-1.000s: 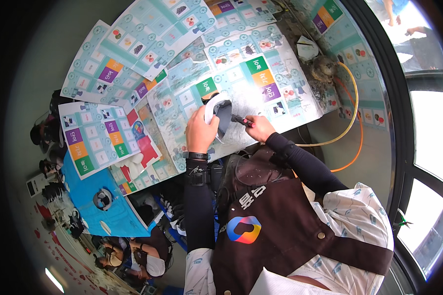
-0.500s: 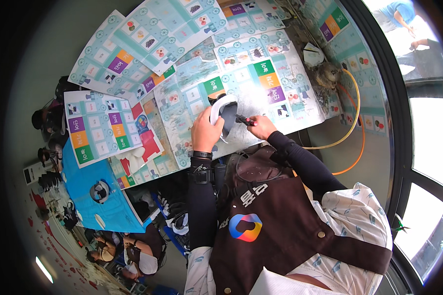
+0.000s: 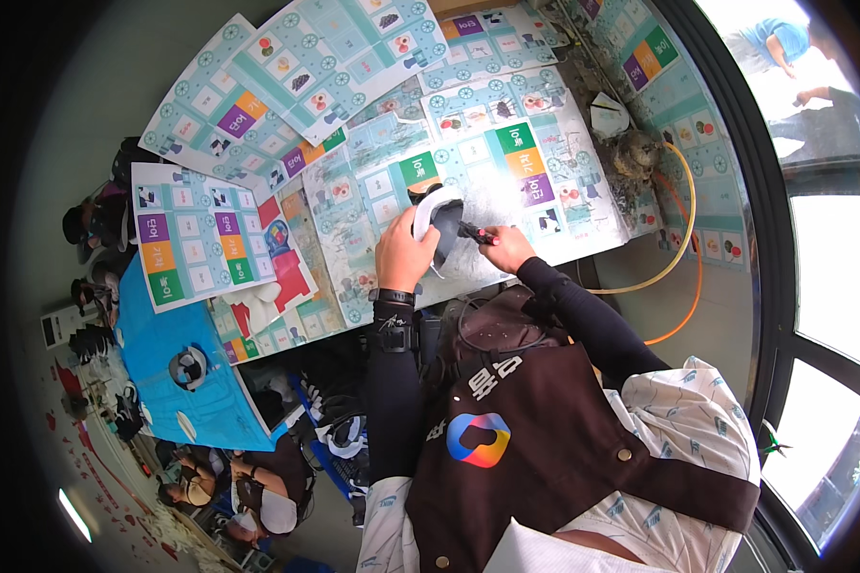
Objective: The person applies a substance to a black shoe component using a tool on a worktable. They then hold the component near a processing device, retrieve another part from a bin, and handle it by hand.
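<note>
My left hand (image 3: 403, 254) is closed on a curved grey and white piece that looks like a shoe upper (image 3: 448, 241), with a white band along its upper left edge. It is held tilted just above the worktable (image 3: 487, 272). My right hand (image 3: 509, 250) is closed around a slim black tool with red parts (image 3: 475, 233). The tool points left, its dark end against or very near the grey side of the upper; the kind of tool is not clear. A dark part shows above the upper, partly hidden.
Printed sheets (image 3: 330, 57) cover the table's back and left. Right of it a yellow hose (image 3: 690, 191) and an orange hose (image 3: 700, 286) hang by the window frame. At left, a blue-covered table (image 3: 177, 310) holds another grey and white piece (image 3: 188, 367). Other people (image 3: 263, 506) sit at lower left.
The whole view has shifted slightly. Both hands keep almost the same pose, still holding the upper and the tool.
</note>
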A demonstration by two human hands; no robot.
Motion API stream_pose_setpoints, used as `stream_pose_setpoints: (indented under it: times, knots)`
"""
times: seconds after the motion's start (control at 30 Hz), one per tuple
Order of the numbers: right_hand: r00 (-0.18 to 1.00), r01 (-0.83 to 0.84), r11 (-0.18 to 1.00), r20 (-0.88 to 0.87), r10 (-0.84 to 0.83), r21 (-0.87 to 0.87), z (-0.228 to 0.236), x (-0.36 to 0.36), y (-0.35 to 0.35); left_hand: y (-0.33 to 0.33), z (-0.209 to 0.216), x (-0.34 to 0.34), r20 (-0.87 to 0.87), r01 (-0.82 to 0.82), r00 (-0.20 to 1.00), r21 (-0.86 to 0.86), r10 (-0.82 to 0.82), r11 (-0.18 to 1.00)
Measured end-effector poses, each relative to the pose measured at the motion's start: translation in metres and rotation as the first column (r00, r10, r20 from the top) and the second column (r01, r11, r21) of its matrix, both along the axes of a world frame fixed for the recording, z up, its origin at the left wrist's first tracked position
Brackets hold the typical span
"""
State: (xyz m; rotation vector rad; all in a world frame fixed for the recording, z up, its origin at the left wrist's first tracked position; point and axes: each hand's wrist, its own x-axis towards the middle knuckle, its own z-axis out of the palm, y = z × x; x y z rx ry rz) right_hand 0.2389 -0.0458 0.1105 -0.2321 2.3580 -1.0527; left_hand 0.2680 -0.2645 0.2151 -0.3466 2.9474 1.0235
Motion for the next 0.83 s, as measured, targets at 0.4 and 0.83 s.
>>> stream_pose_setpoints:
  times: [0.4, 0.83]
  knots:
    - [1.000, -0.014, 0.999, 0.027, 0.015, -0.033, -0.005, -0.004, -0.004, -0.003, 0.000, 0.001, 0.019, -0.009, 1.000, 0.000, 0.009, 1.000]
    - [0.998, -0.044, 0.999, 0.042, 0.044, -0.012, -0.002, -0.009, -0.010, -0.006, 0.004, 0.004, 0.034, -0.034, 0.999, 0.025, 0.034, 0.999]
